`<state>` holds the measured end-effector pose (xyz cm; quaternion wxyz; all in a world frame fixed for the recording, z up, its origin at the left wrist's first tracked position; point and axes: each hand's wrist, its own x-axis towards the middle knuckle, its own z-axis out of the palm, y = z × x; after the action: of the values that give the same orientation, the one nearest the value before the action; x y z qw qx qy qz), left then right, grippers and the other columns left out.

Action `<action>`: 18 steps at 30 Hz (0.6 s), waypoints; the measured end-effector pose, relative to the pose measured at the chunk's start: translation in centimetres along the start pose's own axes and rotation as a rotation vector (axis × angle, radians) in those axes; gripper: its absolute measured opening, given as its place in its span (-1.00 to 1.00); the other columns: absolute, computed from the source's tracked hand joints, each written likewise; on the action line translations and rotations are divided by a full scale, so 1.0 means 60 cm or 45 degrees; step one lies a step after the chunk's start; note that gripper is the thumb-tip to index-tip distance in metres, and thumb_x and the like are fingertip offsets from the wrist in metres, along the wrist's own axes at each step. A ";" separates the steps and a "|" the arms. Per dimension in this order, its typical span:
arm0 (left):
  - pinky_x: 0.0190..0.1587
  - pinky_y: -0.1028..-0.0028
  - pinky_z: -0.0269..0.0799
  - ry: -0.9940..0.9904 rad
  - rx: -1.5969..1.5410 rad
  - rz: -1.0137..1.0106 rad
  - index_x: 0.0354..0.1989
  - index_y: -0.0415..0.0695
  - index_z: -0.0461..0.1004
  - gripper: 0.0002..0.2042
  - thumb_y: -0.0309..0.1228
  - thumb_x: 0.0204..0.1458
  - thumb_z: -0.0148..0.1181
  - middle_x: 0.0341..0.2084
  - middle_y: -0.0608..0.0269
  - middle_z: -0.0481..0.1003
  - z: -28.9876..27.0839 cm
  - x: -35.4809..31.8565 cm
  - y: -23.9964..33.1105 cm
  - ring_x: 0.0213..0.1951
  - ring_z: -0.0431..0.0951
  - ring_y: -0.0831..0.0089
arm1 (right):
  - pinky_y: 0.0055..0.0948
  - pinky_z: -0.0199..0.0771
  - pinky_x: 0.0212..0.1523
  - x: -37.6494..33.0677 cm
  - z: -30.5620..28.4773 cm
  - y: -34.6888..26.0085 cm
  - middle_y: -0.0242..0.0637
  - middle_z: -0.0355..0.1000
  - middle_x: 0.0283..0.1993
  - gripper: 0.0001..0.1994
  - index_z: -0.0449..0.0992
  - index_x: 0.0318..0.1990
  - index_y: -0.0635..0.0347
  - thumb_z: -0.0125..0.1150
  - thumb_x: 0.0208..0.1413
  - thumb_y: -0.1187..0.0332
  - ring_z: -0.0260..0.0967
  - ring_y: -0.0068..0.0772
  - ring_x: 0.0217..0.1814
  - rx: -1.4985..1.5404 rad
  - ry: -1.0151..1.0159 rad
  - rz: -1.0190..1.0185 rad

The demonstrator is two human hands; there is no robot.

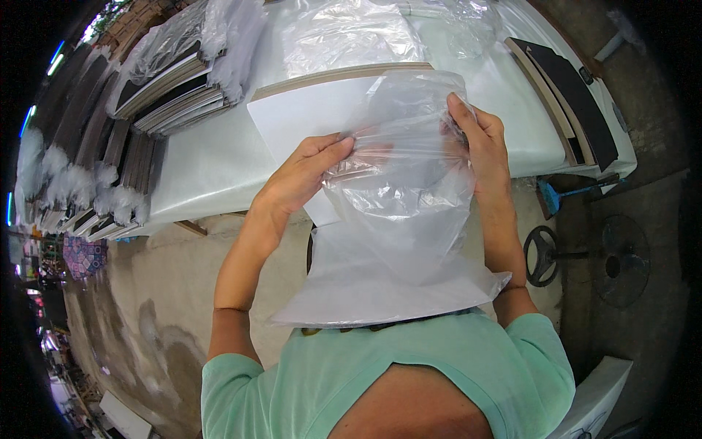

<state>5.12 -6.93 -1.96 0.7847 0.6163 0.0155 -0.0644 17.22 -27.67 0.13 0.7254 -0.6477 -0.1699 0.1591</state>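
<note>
- The left hand (303,172) pinches the upper left edge of a clear plastic bag (398,219), fingers closed flat along the film with the thumb underneath.
- The right hand (479,143) grips the bag's upper right edge, fingers curled shut over the gathered plastic.
- The bag hangs between the two hands, held up off the table (212,164) just before its near edge; its lower end spreads wide over the person's green shirt (380,366).
- A white board (307,110) lies tilted over the table's near edge, partly behind the bag and touching the left hand's fingertips; whether it sits inside the bag I cannot tell.
- A thin brown-edged board (329,77) lies under it, toward the middle of the table.
- A crumpled clear plastic sheet (344,33) rests near the far edge.
- Stacked boards in plastic (172,84) sit at the table's far left corner.
- Dark and tan panels (567,99) lie along the right edge.
- A floor fan (621,260) stands on the concrete to the right, below the table.
</note>
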 end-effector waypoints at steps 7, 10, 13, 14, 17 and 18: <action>0.08 0.43 0.27 -0.015 -0.027 0.059 0.11 -0.37 0.19 -0.54 -0.26 0.15 -0.07 -0.04 0.01 0.40 0.012 0.003 0.003 0.03 0.38 0.34 | -0.63 0.19 -0.62 0.007 -0.010 0.022 -0.41 0.30 -0.61 -0.69 0.46 -0.50 0.28 0.17 0.04 0.17 0.22 -0.64 -0.64 -0.118 -0.045 0.074; 0.09 0.39 0.28 -0.031 -0.162 0.109 0.12 -0.38 0.17 -0.54 -0.27 0.16 -0.09 0.02 -0.01 0.34 0.023 0.002 -0.001 0.06 0.35 0.30 | -0.50 0.33 -0.31 0.013 0.003 0.042 -0.26 0.36 -0.39 -0.75 0.46 -0.43 0.28 0.30 -0.07 0.25 0.33 -0.44 -0.33 -0.732 0.344 -0.727; 0.09 0.38 0.30 -0.055 -0.131 0.196 0.13 -0.38 0.14 -0.55 -0.29 0.17 -0.11 0.05 -0.02 0.29 0.026 0.004 -0.014 0.05 0.35 0.30 | -0.36 0.23 -0.03 -0.006 0.023 0.012 -0.23 0.32 -0.14 -0.76 0.47 -0.38 0.23 0.35 -0.21 0.34 0.23 -0.30 -0.02 -0.694 0.209 -0.979; 0.09 0.38 0.30 -0.070 -0.112 0.216 0.14 -0.38 0.14 -0.55 -0.31 0.17 -0.11 0.06 -0.02 0.28 0.028 0.006 -0.016 0.04 0.36 0.30 | -0.35 0.22 -0.02 -0.011 0.024 0.002 -0.26 0.32 -0.11 -0.77 0.47 -0.39 0.21 0.35 -0.24 0.36 0.21 -0.29 0.01 -0.811 0.053 -1.096; 0.07 0.42 0.33 -0.057 -0.370 -0.071 0.15 -0.39 0.11 -0.55 -0.35 0.16 -0.09 0.03 0.03 0.31 0.033 0.015 -0.010 -0.01 0.39 0.35 | -0.32 0.19 0.00 -0.019 0.026 -0.007 -0.34 0.30 -0.07 -0.78 0.47 -0.41 0.18 0.33 -0.30 0.41 0.18 -0.29 0.05 -1.024 -0.323 -1.328; 0.04 0.43 0.34 -0.033 -0.314 -0.035 0.14 -0.39 0.13 -0.56 -0.36 0.15 -0.07 -0.01 0.07 0.33 0.035 0.015 -0.011 -0.03 0.40 0.39 | -0.32 0.19 0.00 -0.018 0.032 -0.006 -0.36 0.30 -0.07 -0.79 0.48 -0.42 0.17 0.32 -0.31 0.41 0.18 -0.29 0.05 -1.007 -0.389 -1.345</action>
<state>5.83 -9.20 -2.20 0.8537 0.5140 0.0216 -0.0805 15.40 -26.50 0.62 0.3821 -0.6645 -0.6099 -0.2011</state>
